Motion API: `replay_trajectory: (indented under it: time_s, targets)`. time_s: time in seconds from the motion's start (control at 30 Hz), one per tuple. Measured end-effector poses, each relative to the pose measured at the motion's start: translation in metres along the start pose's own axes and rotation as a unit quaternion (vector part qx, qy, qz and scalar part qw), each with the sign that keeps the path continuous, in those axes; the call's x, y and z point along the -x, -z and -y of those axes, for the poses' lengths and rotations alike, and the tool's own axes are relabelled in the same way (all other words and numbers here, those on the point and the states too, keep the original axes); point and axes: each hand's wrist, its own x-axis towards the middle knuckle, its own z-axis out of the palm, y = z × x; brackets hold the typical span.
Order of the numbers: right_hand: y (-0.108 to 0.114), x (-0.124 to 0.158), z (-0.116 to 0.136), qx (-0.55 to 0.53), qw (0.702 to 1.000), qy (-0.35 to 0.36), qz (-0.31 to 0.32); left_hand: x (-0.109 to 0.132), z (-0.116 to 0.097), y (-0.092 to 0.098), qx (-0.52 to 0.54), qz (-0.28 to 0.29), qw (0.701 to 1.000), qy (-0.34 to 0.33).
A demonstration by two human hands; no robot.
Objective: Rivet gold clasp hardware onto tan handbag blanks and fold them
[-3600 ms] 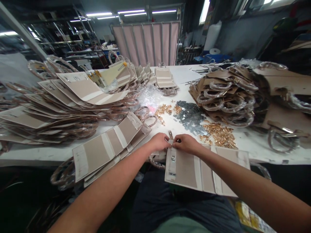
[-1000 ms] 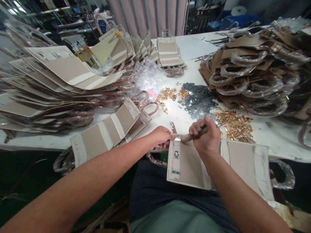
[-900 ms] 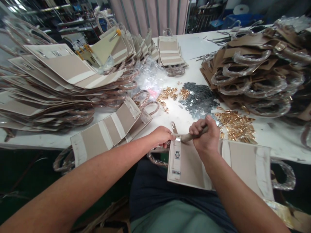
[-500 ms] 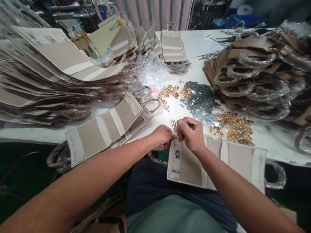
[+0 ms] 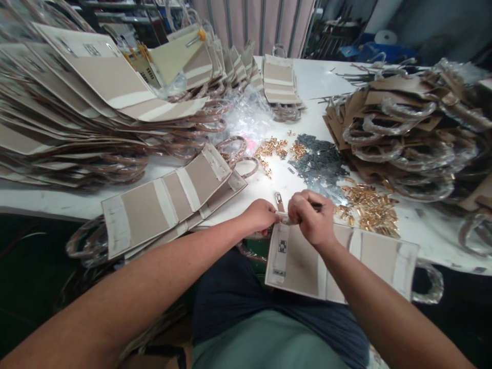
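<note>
A flat beige bag panel (image 5: 302,264) with white strips and a plastic-wrapped handle lies across the table's front edge, over my lap. At its upper left corner my left hand (image 5: 262,215) is closed, thumb and fingers pinching the edge. My right hand (image 5: 314,218) is a fist just right of it, wrapped round a small dark tool (image 5: 317,206); only the dark end shows, and its tip is hidden. Between the hands and the loose parts, a strap with a metal fitting (image 5: 279,198) points away from me. Square and oblong metal plates (image 5: 282,246) sit along the panel's left end.
Gold fittings (image 5: 371,207) and dark metal plates (image 5: 319,159) lie heaped beyond my hands. Two overlapping panels (image 5: 177,192) lie left. Tall stacks of panels (image 5: 96,77) stand farther left, and brown pieces with wrapped handles (image 5: 384,118) are piled right. Clear plastic (image 5: 246,110) lies behind.
My right hand has shifted slightly right, away from my left hand, still closed on the dark tool. My left hand keeps its pinch at the panel's corner. The camera view has tilted a little.
</note>
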Motion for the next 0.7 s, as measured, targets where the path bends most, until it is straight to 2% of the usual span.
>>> replay_trajectory:
  time_s: [0.13, 0.3, 0.4, 0.47, 0.6, 0.7]
  targets:
    - [0.001, -0.004, 0.006, -0.067, 0.996, 0.043, -0.033, -0.003, 0.003, -0.001, -0.002, 0.0, 1.0, -0.005]
    - [-0.002, 0.0, -0.01, -0.03, 0.999, -0.021, -0.021, -0.002, 0.003, -0.002, 0.015, 0.002, 1.0, 0.005]
    - [-0.004, -0.002, -0.01, -0.003, 1.0, -0.004, -0.017, 0.0, 0.002, -0.002, 0.02, -0.002, 1.0, -0.001]
    - [-0.009, -0.006, -0.004, 0.031, 1.0, 0.006, 0.001, 0.0, 0.003, -0.001, 0.021, -0.001, 1.0, -0.009]
    - [-0.022, -0.013, 0.006, 0.129, 0.989, -0.007, 0.075, -0.002, 0.008, -0.001, 0.03, 0.004, 0.999, -0.029]
    - [-0.029, -0.016, 0.009, 0.173, 0.98, -0.004, 0.093, -0.005, 0.009, -0.003, 0.06, -0.008, 0.998, -0.025]
